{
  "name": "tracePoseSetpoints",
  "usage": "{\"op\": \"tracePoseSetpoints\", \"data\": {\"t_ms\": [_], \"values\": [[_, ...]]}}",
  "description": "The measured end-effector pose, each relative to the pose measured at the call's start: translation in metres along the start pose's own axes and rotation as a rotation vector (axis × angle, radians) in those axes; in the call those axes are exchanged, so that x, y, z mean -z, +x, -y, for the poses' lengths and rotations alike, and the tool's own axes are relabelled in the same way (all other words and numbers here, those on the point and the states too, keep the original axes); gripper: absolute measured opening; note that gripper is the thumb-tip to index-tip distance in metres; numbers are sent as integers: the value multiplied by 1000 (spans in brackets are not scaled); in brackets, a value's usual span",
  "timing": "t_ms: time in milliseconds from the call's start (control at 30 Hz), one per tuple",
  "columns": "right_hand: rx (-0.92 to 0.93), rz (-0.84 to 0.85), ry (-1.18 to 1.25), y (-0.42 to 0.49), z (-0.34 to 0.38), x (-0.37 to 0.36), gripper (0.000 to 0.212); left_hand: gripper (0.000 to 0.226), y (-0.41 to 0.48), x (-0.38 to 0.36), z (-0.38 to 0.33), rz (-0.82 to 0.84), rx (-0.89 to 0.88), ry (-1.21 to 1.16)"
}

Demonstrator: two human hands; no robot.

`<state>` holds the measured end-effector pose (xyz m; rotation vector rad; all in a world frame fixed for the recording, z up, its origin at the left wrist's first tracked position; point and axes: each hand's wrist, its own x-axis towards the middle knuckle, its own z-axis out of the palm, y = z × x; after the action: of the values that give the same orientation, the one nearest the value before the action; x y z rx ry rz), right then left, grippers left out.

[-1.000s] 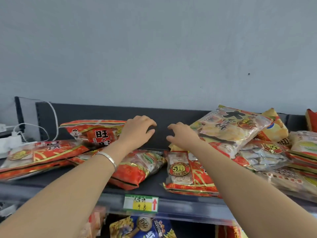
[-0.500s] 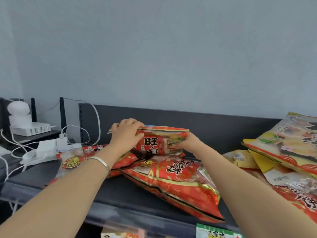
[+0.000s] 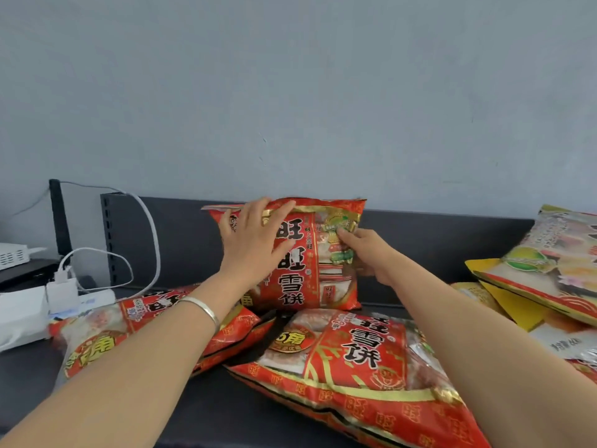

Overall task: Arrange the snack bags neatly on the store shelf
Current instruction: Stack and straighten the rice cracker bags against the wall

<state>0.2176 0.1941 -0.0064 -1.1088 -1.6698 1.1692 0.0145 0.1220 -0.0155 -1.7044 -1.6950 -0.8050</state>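
A red snack bag [image 3: 302, 270] with black characters stands upright against the dark back panel of the shelf [image 3: 226, 412]. My left hand [image 3: 255, 244] lies flat on its front left side, fingers spread over the top edge. My right hand [image 3: 365, 250] grips its right edge. Another red bag [image 3: 358, 370] lies flat in front of it. A third red bag [image 3: 106, 337] lies flat at the left, partly under my left forearm.
A heap of yellow and pale snack bags [image 3: 549, 270] fills the right side. At the far left sit a white charger with cables [image 3: 64, 286] and a white box [image 3: 19, 315]. A grey wall rises behind the shelf.
The red bag, held lying sideways half a second ago, now stands upright against the back panel. Both hands stayed on it. The view has come closer.
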Motion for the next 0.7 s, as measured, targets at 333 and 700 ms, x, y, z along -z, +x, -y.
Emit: {"op": "tracePoseSetpoints", "data": {"t_ms": [333,700], "values": [[-172,20,-21,22,-43,-20,90,71,4,-42,4,515,-109,142],[-214,-46,-501,19,-29,-20,55,62,-6,-55,-1,477,-81,152]]}}
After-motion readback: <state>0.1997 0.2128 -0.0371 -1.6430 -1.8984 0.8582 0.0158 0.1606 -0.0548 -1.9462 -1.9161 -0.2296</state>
